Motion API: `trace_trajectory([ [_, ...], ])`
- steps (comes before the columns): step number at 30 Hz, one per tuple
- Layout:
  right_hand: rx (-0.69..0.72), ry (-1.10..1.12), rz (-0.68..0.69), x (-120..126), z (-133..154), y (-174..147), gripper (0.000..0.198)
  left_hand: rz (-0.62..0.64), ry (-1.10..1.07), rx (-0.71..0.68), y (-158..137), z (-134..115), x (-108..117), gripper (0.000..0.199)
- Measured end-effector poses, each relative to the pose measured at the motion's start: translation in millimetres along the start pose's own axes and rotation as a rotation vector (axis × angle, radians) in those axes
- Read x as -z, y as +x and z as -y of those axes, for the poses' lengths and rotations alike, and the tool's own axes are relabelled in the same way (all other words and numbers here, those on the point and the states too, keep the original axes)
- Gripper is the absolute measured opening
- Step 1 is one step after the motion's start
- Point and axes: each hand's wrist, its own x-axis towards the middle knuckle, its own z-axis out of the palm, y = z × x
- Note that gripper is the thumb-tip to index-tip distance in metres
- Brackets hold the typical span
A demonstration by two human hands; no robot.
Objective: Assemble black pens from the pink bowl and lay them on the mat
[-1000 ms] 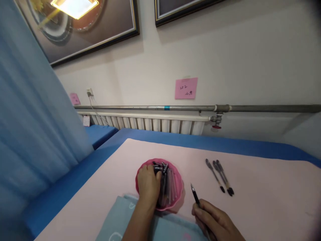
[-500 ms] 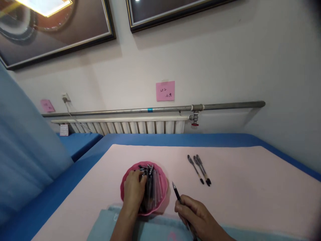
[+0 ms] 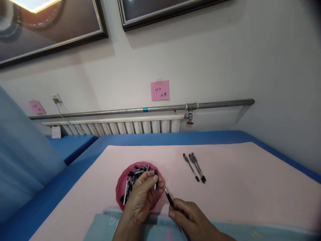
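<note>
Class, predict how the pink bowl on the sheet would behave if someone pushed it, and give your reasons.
The pink bowl would probably slide rather than tip, since it looks wide and low. Its pen parts would likely shift, being loosely jumbled. The bowl itself seems stiff, judging by its crisp, wavy rim.

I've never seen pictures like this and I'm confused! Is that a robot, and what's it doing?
No robot here, just a person's two bare hands. The camera is worn on the person's head and looks forward and down, so you see what's in front of them.

The right hand holds a pen, tip pointing up and away. The left hand pinches a small part, perhaps a pen cap, above the bowl.

The pink bowl has lots of pen parts in it. Three pens lie beyond the right hand on a pink sheet.
</note>
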Motion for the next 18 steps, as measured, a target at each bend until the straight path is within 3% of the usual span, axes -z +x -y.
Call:
trace_trajectory([
  [7, 0.052, -0.131, 0.032, -2.8, -7.0, 0.8, 0.033, -0.062, -0.088, -0.043, 2.5, 7.0, -3.1, 0.022],
  [12, 0.037, -0.148, 0.001, -4.1, -6.9, 0.9, 0.025, 0.063, -0.068, -0.024, 0.1, 15.7, -7.5, 0.024],
  [18, -0.01, -0.049, -0.063, -1.2, -1.2, 1.3, 0.027, 0.095, -0.041, -0.022, 0.6, 24.8, -8.3, 0.027],
])
